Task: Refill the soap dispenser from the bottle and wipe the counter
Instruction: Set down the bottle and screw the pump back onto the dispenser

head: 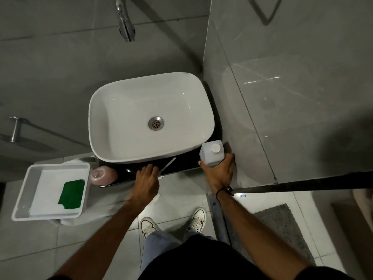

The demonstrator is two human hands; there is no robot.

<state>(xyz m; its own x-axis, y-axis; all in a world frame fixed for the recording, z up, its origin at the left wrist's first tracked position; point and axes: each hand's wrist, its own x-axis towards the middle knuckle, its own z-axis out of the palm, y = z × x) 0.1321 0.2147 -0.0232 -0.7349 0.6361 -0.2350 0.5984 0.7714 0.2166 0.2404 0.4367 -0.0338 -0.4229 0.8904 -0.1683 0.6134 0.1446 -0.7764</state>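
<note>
A white square refill bottle [212, 152] with a white cap stands on the black counter [181, 166] at the basin's front right corner. My right hand [219, 174] is wrapped around its near side. The pink soap dispenser [103, 175] stands on the counter's left end, and its neck looks open with no pump on it. My left hand [146, 181] rests over the counter's front edge with its fingers closed on a thin white pump tube [168, 165] that points up and right. A green cloth [71, 194] lies in the white tray [22, 201] on the left.
A white vessel basin [121, 110] fills most of the counter, with a chrome tap [125, 23] on the wall above. A glass shower panel [282, 118] rises close on the right. My shoes are on the tiled floor below, and a grey mat [282, 229] lies to the right.
</note>
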